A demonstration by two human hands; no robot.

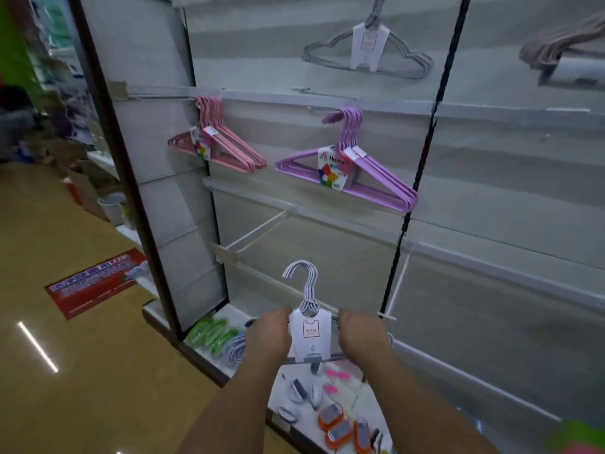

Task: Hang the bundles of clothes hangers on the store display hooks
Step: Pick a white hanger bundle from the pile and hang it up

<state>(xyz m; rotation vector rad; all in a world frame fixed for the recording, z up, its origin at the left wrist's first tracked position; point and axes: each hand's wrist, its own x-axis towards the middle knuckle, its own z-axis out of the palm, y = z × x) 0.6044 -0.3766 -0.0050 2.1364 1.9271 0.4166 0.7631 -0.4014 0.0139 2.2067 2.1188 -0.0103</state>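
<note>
A bundle of white hangers (309,335) with a white card label is held upright low in the middle of the view. My left hand (270,335) grips its left shoulder and my right hand (358,335) grips its right shoulder. The bundle's hooks point up and left. An empty white display hook (258,229) juts out above and to the left of the bundle, and another white display hook (397,286) slants down at the right. A pink hanger bundle (226,149), a purple hanger bundle (357,172) and a grey hanger bundle (370,54) hang on the wall above.
The bottom shelf (357,404) carries green hangers (212,334), another white bundle (235,350), orange brushes (334,424) and small pink items. A black upright (422,172) divides the wall panels. Wood floor with a red sticker (95,283) lies left. More hangers (563,44) hang top right.
</note>
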